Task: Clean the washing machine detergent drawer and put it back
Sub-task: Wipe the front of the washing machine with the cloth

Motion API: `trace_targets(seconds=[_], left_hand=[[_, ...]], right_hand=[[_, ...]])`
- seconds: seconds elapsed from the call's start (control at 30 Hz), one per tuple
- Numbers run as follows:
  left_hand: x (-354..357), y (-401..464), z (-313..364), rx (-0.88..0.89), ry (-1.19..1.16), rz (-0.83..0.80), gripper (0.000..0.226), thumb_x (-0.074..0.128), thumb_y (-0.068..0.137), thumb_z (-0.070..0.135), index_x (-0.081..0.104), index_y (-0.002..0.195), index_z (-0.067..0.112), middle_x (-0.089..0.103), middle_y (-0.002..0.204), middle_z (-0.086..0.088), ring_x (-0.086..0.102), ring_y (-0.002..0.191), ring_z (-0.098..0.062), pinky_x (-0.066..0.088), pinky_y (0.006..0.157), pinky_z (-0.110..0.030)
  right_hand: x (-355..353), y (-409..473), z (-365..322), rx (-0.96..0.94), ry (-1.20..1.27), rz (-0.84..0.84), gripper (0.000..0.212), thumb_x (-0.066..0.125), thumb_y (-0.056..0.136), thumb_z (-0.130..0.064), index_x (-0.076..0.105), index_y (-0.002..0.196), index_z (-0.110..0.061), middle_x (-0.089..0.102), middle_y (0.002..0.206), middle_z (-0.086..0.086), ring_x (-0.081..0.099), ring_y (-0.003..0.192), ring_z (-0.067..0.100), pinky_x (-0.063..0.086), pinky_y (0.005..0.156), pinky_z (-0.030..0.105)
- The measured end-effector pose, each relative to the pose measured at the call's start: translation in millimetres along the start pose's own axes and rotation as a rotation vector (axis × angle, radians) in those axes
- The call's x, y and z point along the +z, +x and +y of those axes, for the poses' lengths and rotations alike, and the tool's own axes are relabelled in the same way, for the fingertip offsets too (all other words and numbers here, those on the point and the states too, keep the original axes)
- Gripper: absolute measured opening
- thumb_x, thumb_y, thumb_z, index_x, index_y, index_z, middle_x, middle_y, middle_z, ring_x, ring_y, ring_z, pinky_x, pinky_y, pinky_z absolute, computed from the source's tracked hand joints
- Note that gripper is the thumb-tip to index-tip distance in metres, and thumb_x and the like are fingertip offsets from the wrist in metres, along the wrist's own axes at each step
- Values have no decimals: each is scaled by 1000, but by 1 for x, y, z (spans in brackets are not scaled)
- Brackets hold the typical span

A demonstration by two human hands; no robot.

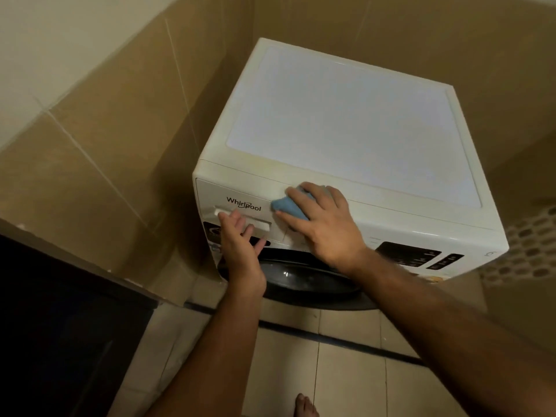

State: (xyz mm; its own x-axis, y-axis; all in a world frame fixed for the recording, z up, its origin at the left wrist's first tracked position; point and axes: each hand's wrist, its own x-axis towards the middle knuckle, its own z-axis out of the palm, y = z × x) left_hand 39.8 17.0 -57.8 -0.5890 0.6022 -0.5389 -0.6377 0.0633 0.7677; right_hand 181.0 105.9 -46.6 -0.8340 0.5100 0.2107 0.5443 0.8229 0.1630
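Under the right hand (322,224), a half-hidden blue cloth (287,207).

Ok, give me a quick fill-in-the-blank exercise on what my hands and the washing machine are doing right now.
1. The right hand presses a ____ cloth against the washing machine front.
2. The left hand has its fingers at the handle of the detergent ____, which sits in the machine.
3. The brand name printed on the drawer front reads ____.
4. Below both hands is the dark round ____.

Missing words: blue; drawer; Whirlpool; door
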Motion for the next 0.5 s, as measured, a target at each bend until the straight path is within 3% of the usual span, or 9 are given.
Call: trace_targets(seconds=[0.1,0.23,0.3,0.37,0.5], left_hand=[[0,-2,-10,-43,0,-12,60,23,102,58,48,140,20,47,148,-10,50,131,-25,48,95,-41],[8,-6,-18,-46,20,-25,60,22,102,57,49,140,19,48,147,-10,50,130,-24,48,94,-40],[14,-7,-20,-52,18,-20,61,22,102,57,47,141,19,49,146,-9,51,129,-23,48,93,-39],[19,-9,-24,-65,6,-6,60,23,102,57,48,141,19,50,144,-8,52,126,-22,48,92,-38],[21,-12,-35,-96,-43,15,57,27,102,57,53,135,18,55,137,-8,56,117,-20,49,97,-40]], right_hand=[[-2,-40,31,115,27,-3,68,74,78,-33,45,140,-31,46,146,13,42,131,40,36,101,57],[-14,-45,48,509,70,-19,69,54,82,-63,52,137,-22,49,142,12,43,128,37,40,98,51],[-15,-28,30,620,57,19,67,48,81,-62,53,136,-23,47,144,9,39,132,35,34,104,52],[-11,-8,3,555,56,45,61,49,86,-54,51,138,-22,43,148,11,35,136,37,26,109,56],[8,5,-33,211,52,104,57,59,82,-20,51,139,-21,31,157,8,20,146,37,4,117,57]])
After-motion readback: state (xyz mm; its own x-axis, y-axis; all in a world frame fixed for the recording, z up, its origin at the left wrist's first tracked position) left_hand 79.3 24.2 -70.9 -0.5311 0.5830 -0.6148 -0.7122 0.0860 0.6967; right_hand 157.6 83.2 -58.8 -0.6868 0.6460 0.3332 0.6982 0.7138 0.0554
